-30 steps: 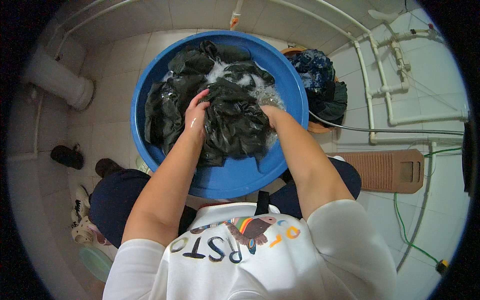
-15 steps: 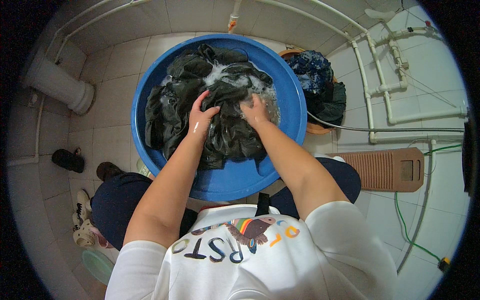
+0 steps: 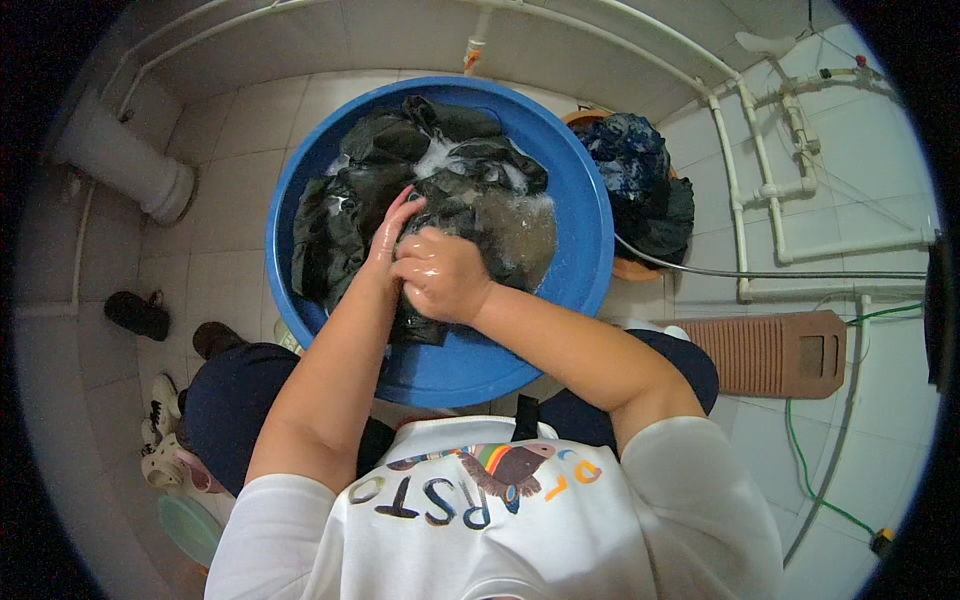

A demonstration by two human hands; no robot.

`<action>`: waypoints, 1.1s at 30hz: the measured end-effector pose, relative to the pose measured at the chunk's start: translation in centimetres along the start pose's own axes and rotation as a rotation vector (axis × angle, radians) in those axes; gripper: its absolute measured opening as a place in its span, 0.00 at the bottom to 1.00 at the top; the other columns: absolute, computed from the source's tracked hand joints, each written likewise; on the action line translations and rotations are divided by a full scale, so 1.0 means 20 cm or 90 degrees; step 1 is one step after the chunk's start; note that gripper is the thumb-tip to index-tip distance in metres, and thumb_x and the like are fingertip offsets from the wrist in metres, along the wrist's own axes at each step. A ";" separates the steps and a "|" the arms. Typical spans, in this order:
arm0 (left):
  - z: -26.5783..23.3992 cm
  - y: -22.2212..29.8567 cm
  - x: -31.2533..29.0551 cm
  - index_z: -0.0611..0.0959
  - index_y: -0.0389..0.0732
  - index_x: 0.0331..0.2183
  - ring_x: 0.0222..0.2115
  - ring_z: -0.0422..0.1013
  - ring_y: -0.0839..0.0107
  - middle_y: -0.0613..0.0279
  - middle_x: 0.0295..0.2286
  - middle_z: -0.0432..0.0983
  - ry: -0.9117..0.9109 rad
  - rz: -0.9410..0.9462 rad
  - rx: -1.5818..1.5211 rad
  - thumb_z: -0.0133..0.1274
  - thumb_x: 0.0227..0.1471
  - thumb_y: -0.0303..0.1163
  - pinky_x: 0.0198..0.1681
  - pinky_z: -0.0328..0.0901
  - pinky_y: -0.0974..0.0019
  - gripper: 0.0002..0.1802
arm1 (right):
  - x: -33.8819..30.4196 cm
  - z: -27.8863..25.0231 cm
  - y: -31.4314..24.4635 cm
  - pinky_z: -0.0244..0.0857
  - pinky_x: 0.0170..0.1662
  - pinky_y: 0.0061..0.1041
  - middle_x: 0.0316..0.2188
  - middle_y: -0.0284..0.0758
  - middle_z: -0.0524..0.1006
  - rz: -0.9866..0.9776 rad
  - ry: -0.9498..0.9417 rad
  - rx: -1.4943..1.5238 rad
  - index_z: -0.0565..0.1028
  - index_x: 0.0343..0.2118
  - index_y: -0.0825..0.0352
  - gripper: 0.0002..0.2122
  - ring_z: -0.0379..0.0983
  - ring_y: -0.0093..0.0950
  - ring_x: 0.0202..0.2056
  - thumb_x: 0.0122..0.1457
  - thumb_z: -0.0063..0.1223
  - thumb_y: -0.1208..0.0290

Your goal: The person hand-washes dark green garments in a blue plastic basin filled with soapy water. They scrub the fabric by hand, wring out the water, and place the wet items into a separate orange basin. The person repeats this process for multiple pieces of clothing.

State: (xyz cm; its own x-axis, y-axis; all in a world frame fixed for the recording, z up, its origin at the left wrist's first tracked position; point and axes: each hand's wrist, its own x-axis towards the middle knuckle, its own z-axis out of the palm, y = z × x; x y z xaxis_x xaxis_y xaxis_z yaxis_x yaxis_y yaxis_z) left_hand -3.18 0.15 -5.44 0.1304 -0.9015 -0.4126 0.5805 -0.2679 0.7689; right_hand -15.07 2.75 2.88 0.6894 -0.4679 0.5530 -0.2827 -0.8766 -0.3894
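Observation:
Dark wet garments (image 3: 335,235) lie heaped in a round blue tub (image 3: 450,375) with murky, sudsy water. Over the middle of the heap, my two wet hands meet. My left hand (image 3: 391,235) is open against the cloth, fingers stretched toward the far side; its thumb is hidden. My right hand (image 3: 440,277) is curled into a fist beside the left palm, closed on a fold of the dark garment, most of which its fingers hide.
Right of the tub, an orange basin (image 3: 640,270) holds more dark clothes (image 3: 630,160), with a grey hose (image 3: 760,273) running beside it. A brown washboard (image 3: 765,352) lies at my right. Shoes (image 3: 138,316) and a pale green basin (image 3: 188,530) are at left. White pipes (image 3: 740,180) line the wall.
My right hand has moved left, from the water at the heap's right side to my left hand, and its fingers have closed. My left hand has shifted slightly left.

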 end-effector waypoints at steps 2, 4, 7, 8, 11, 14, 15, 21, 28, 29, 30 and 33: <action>-0.25 -0.16 0.18 0.64 0.42 0.49 0.32 0.68 0.70 0.59 0.31 0.72 -0.357 -0.061 -0.223 0.49 0.45 0.35 0.37 0.62 0.68 0.27 | 0.03 0.05 -0.01 0.63 0.26 0.28 0.21 0.30 0.70 -0.018 0.041 0.048 0.72 0.19 0.60 0.08 0.66 0.32 0.24 0.31 0.46 0.75; -0.26 -0.20 0.21 0.65 0.42 0.48 0.38 0.65 0.71 0.63 0.36 0.69 -0.546 0.024 -0.182 0.39 0.50 0.31 0.40 0.62 0.66 0.20 | 0.05 0.09 0.06 0.63 0.24 0.29 0.19 0.32 0.68 -0.029 0.116 0.095 0.71 0.18 0.59 0.05 0.67 0.33 0.24 0.32 0.46 0.72; -0.52 -0.53 0.49 0.66 0.39 0.47 0.31 0.67 0.72 0.61 0.30 0.71 -0.111 0.015 -0.052 0.40 0.47 0.30 0.35 0.62 0.69 0.21 | 0.09 0.14 0.14 0.64 0.28 0.31 0.23 0.38 0.71 0.112 0.035 0.028 0.71 0.20 0.63 0.07 0.67 0.37 0.26 0.33 0.43 0.75; -0.36 -0.45 0.37 0.67 0.38 0.46 0.32 0.67 0.71 0.61 0.30 0.71 -0.062 -0.008 0.022 0.41 0.45 0.30 0.35 0.61 0.69 0.22 | 0.05 0.15 0.23 0.63 0.28 0.33 0.23 0.38 0.71 0.234 0.067 0.026 0.70 0.18 0.63 0.05 0.67 0.39 0.26 0.35 0.45 0.71; 0.15 0.04 -0.16 0.67 0.37 0.45 0.33 0.66 0.68 0.60 0.32 0.70 0.035 -0.083 0.133 0.43 0.41 0.30 0.37 0.60 0.67 0.24 | -0.14 0.19 0.58 0.62 0.28 0.36 0.22 0.40 0.72 0.627 0.083 -0.013 0.67 0.17 0.64 0.08 0.67 0.42 0.26 0.40 0.46 0.65; 0.16 0.04 -0.17 0.66 0.40 0.46 0.39 0.60 0.65 0.58 0.39 0.64 0.152 -0.085 0.235 0.46 0.39 0.35 0.42 0.54 0.63 0.28 | -0.32 0.11 0.75 0.61 0.30 0.36 0.25 0.42 0.72 0.780 0.200 0.041 0.66 0.26 0.67 0.15 0.68 0.39 0.27 0.42 0.48 0.59; 0.15 0.08 -0.19 0.63 0.44 0.49 0.46 0.55 0.63 0.57 0.46 0.58 0.150 -0.109 0.179 0.48 0.38 0.41 0.47 0.49 0.60 0.33 | -0.28 0.06 0.71 0.61 0.31 0.36 0.27 0.43 0.72 0.802 0.243 0.071 0.64 0.28 0.67 0.18 0.69 0.38 0.27 0.42 0.49 0.56; 0.00 -0.07 -0.04 0.71 0.41 0.44 0.38 0.66 0.69 0.60 0.41 0.67 0.137 0.086 0.168 0.55 0.40 0.31 0.40 0.61 0.68 0.25 | -0.47 0.10 0.76 0.50 0.52 0.32 0.52 0.51 0.54 0.928 -0.184 0.079 0.54 0.51 0.74 0.42 0.53 0.43 0.52 0.41 0.51 0.44; 0.12 0.02 -0.12 0.75 0.38 0.38 0.36 0.66 0.69 0.59 0.37 0.70 0.141 0.013 0.037 0.54 0.42 0.42 0.41 0.60 0.68 0.22 | -0.24 0.07 0.52 0.60 0.42 0.27 0.40 0.35 0.68 0.538 0.086 -0.007 0.71 0.31 0.67 0.13 0.65 0.37 0.39 0.41 0.52 0.67; 0.11 0.05 -0.15 0.75 0.37 0.37 0.36 0.66 0.68 0.59 0.37 0.70 0.107 -0.048 -0.065 0.54 0.42 0.44 0.41 0.60 0.67 0.23 | -0.13 0.00 0.40 0.60 0.42 0.27 0.40 0.36 0.69 0.418 0.036 0.032 0.68 0.23 0.69 0.09 0.65 0.36 0.39 0.40 0.52 0.70; 0.15 0.10 -0.18 0.75 0.37 0.37 0.36 0.66 0.68 0.59 0.37 0.69 0.058 -0.109 -0.165 0.53 0.41 0.46 0.40 0.60 0.67 0.25 | -0.11 0.00 0.35 0.61 0.40 0.27 0.37 0.35 0.70 0.321 0.043 0.069 0.65 0.20 0.69 0.09 0.67 0.35 0.38 0.39 0.53 0.72; -0.01 0.02 -0.03 0.74 0.38 0.37 0.36 0.66 0.66 0.58 0.36 0.70 0.067 -0.296 -0.110 0.49 0.44 0.47 0.37 0.62 0.64 0.24 | 0.01 -0.03 0.02 0.63 0.30 0.29 0.29 0.34 0.72 0.113 0.007 0.055 0.66 0.15 0.66 0.09 0.69 0.34 0.28 0.36 0.55 0.70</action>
State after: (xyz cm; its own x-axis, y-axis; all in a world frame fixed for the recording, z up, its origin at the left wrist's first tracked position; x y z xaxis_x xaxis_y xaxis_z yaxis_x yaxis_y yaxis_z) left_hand -2.89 0.64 -4.85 -0.0978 -0.6584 -0.7463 0.7198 -0.5647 0.4038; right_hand -15.41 2.20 3.21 0.6267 -0.6155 0.4779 -0.3400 -0.7678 -0.5430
